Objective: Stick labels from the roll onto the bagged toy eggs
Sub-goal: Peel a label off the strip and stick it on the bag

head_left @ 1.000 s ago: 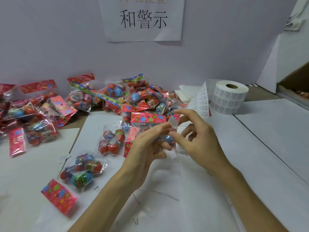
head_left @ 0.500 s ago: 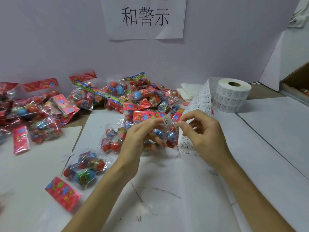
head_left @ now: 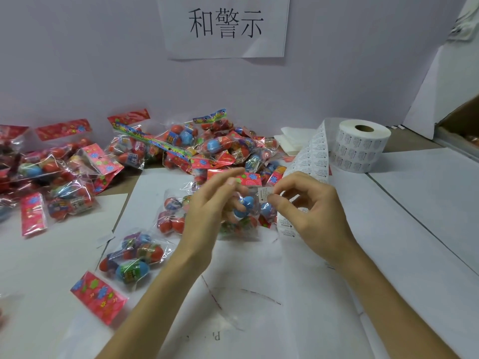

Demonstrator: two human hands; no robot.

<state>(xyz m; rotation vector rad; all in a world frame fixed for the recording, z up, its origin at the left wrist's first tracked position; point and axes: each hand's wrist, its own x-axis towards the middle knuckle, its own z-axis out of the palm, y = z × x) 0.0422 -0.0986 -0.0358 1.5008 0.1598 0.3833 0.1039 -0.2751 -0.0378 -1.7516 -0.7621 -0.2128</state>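
Counter (head_left: pixel 259 320): covered with white paper sheets, with faint lines near the front edge.
Front bag (head_left: pixel 132 263): clear bag of toy eggs lying flat at front left; its red flowered header card points toward the viewer.
Left hand (head_left: pixel 204 216): raised at centre and motion-blurred; forefinger stretched forward, lower fingers curled round the held bag.
Held bag (head_left: pixel 246 211): clear bag with blue eggs, positioned between the two hands.
Right hand (head_left: pixel 313 213): thumb and forefinger pinch one label; the other fingers are loosely curled.
Label (head_left: pixel 265 195): small white printed rectangle at the upper part of the held bag; contact with the film cannot be determined.
Label strip (head_left: pixel 311 156): arches up beside the roll and runs down behind the right hand.
Pile of bags (head_left: pixel 207 149): heaped at the back of the counter; more bags lie to the left.
Roll (head_left: pixel 361 149): stands on end at far right, core opening upward.
Wall (head_left: pixel 77 60): pale, carrying a paper sign (head_left: pixel 224 24) with black printed characters.
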